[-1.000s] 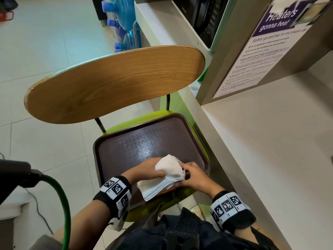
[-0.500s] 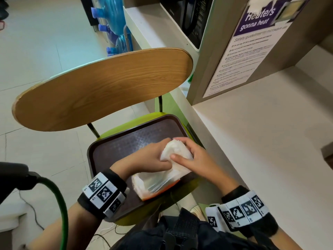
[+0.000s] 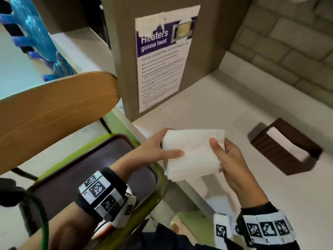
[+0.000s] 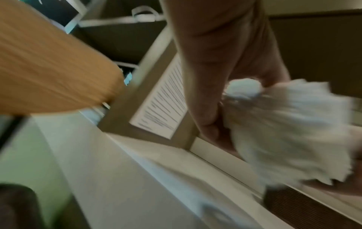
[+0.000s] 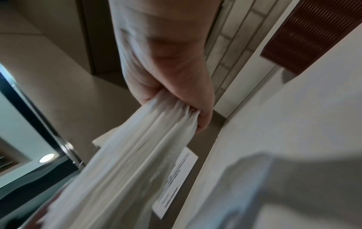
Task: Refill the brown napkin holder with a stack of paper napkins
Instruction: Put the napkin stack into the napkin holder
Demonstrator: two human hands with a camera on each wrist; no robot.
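Far left: wooden chair back (image 3: 54,112), dark tray (image 3: 100,170) on the green seat below it. Left hand (image 3: 151,152) grips the left edge of the napkin stack (image 3: 192,154), thumb on top, fingers curled under. Stack is held in the air over the near edge of the white table (image 3: 252,186). Right hand (image 3: 232,159) clamps the stack's right edge, thumb on top, fingers wrapped beneath. Brown napkin holder (image 3: 281,150) sits on the table to the right, near but apart from the stack, open. Poster (image 3: 160,58) on the panel behind.
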